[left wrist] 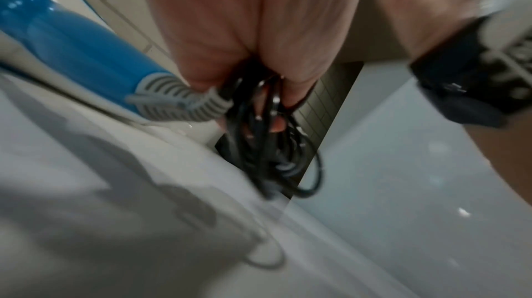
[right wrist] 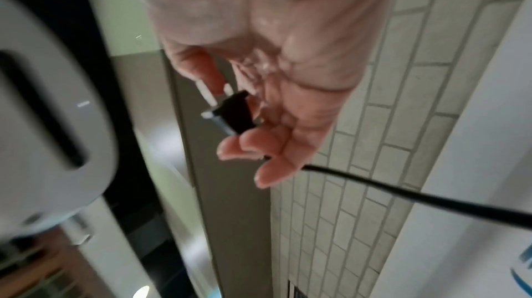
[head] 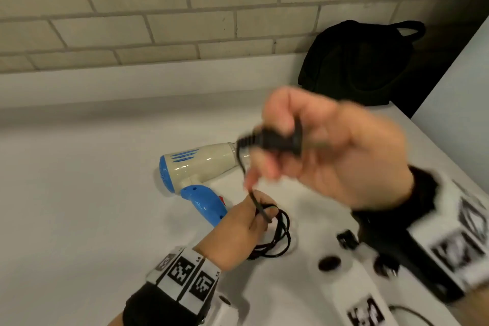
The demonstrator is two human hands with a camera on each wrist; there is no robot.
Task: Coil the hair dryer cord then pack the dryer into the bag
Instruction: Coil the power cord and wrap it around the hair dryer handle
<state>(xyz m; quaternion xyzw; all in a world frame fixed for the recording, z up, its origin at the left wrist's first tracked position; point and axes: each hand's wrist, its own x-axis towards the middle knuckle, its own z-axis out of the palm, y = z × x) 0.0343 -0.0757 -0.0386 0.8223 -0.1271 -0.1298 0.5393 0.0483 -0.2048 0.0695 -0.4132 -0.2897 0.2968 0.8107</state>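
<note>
Left hand [head: 239,222]: low over the white counter [head: 79,206], fingers closed round a bundle of black cord loops [head: 277,235]; loops hang below the fingers onto the counter. Right hand [head: 336,151]: raised, blurred, fingers pinching the black plug [head: 277,139], prongs toward the palm; cord runs down from it to the left hand. Hair dryer [head: 201,167]: cream barrel, blue rear cap and handle, on its side just beyond the left hand. Black bag [head: 360,66]: far right corner, against the brick wall [head: 158,8]
</note>
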